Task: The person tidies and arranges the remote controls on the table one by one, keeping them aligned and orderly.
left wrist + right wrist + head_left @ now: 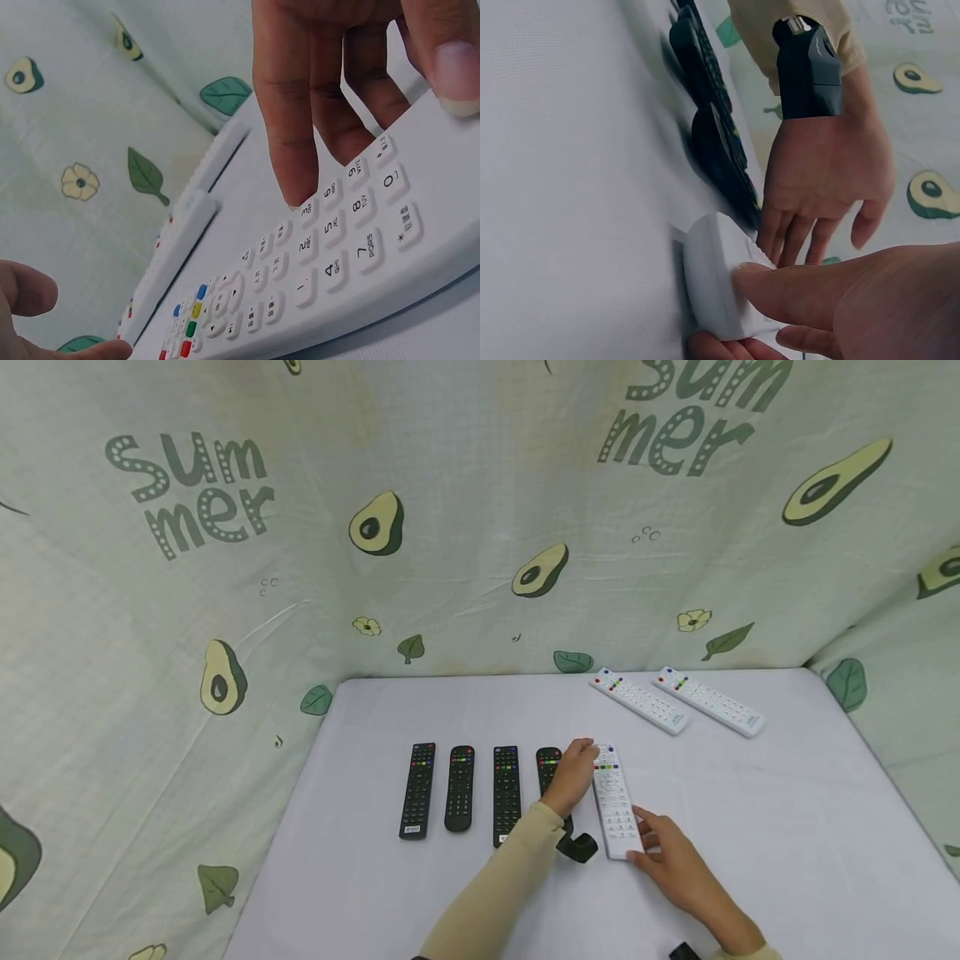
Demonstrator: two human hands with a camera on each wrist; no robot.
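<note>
A white remote control [617, 810] lies on the table, its buttons facing up and its coloured keys at the far end. My right hand [671, 864] pinches its near end, thumb at the near edge and fingers along the right side. In the right wrist view, the thumb presses on the white remote's end [724, 277]. My left hand [573, 777] is at the far end, its fingers extended beside the top left corner; whether they touch is unclear. Beneath the left wrist a black remote [549, 764] is partly hidden.
Left of the hands, three more black remotes [460, 789] lie side by side, roughly parallel. Two white remotes [640, 700] [708, 702] lie slanted near the table's back edge. A patterned cloth [450, 610] hangs behind the white table [337, 893].
</note>
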